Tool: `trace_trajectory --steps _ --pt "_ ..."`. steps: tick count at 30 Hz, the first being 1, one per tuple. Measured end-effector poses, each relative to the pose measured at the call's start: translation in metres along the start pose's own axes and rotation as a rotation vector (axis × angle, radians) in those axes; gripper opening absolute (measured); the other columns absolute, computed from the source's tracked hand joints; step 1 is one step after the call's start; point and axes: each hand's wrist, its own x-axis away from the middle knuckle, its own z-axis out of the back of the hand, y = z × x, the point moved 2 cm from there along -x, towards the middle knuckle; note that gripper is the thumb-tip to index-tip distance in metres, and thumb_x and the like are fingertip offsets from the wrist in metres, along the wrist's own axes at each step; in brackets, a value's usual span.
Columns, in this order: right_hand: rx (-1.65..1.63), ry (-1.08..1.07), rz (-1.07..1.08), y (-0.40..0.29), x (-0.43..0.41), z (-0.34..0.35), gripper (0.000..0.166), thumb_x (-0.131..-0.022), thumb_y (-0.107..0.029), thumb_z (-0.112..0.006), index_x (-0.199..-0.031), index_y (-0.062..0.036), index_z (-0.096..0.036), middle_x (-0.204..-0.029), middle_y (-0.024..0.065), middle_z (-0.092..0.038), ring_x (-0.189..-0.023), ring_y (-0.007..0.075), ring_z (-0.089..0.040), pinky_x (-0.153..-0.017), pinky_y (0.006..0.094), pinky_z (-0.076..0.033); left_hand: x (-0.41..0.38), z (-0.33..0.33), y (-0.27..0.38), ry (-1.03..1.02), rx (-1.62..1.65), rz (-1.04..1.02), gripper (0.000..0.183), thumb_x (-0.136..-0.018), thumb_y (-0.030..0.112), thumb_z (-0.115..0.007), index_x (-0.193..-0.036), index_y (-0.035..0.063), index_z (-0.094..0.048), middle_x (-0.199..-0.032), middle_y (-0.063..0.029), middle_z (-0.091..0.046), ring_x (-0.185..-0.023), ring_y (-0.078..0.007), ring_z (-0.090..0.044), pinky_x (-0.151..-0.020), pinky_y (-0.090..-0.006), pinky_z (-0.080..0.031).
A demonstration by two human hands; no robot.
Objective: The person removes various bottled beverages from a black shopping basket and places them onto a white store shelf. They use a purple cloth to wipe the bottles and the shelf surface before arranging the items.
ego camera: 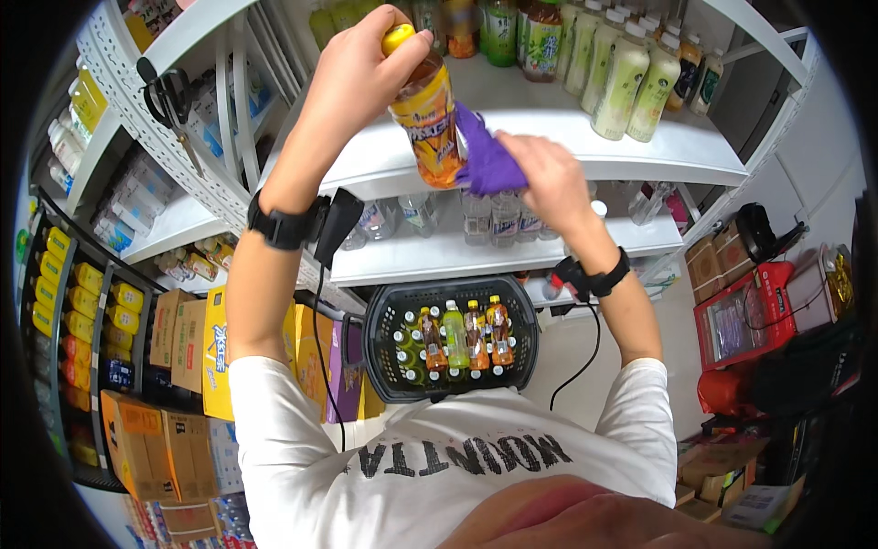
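In my left hand [363,68] a plastic bottle of iced tea [431,130] hangs by its yellow cap, tilted a little. Its label is yellow and bears writing. My right hand [549,175], slightly blurred, grips a purple cloth [490,158] that lies against the bottle's lower side. Both hands are in front of a white shelf board [542,130]. Green-tea bottles [502,34] and pale-green bottles [621,82] stand towards its back and right. Below, a black plastic basket [384,309] holds many upright bottles, with several more bottles [475,336] lying across their tops.
Clear water bottles [504,219] stand on the lower shelf. Scissors [171,103] hang on the left shelf post. Cardboard boxes [154,439] and a yellow carton [218,350] line the left floor. A red-framed case [744,316] is at right. Black cables [321,343] hang from my wrist straps.
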Motion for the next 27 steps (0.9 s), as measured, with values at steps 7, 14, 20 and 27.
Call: trace_trajectory --steps 7,14,20,27 --pt "0.282 -0.463 -0.404 0.098 0.016 -0.019 0.079 -0.089 -0.041 -0.075 -0.151 -0.0041 -0.044 -0.132 0.0201 -0.062 -0.123 0.0372 -0.059 -0.104 0.0475 -0.047 -0.057 -0.036 -0.05 -0.016 -0.009 0.006 0.042 -0.098 0.041 -0.068 -0.104 -0.0006 -0.064 -0.067 -0.0066 -0.064 -0.053 -0.0131 -0.06 -0.047 -0.0291 -0.049" --pt "0.121 -0.209 -0.014 0.056 -0.103 0.02 0.073 -0.089 -0.033 -0.076 -0.147 -0.0008 -0.046 -0.15 0.0201 -0.05 -0.132 0.0393 -0.053 -0.106 0.0448 -0.048 -0.081 -0.05 -0.067 -0.088 -0.052 -0.067 0.054 -0.095 0.045 -0.067 -0.12 -0.0037 -0.067 -0.091 -0.0195 -0.074 -0.082 -0.0272 -0.073 -0.076 -0.0385 -0.057" --pt "0.136 -0.161 0.108 0.043 -0.172 -0.004 0.076 -0.084 -0.035 -0.08 -0.144 -0.0002 -0.048 -0.144 0.0191 -0.054 -0.122 0.0386 -0.061 -0.097 0.0446 -0.055 -0.065 -0.034 -0.065 -0.098 -0.001 0.008 0.054 -0.094 0.046 -0.069 -0.117 -0.0028 -0.067 -0.086 -0.0174 -0.072 -0.077 -0.0286 -0.07 -0.07 -0.0385 -0.055" --pt "0.278 -0.358 0.09 0.023 -0.177 -0.036 0.071 -0.071 -0.033 -0.09 -0.126 -0.0045 -0.057 -0.132 0.0242 -0.057 -0.101 0.039 -0.07 -0.081 0.046 -0.06 0.043 -0.021 -0.156 -0.038 -0.221 0.102 0.041 -0.095 0.037 -0.07 -0.112 -0.0001 -0.067 -0.081 -0.0124 -0.067 -0.082 -0.0306 -0.063 -0.072 -0.0425 -0.051"
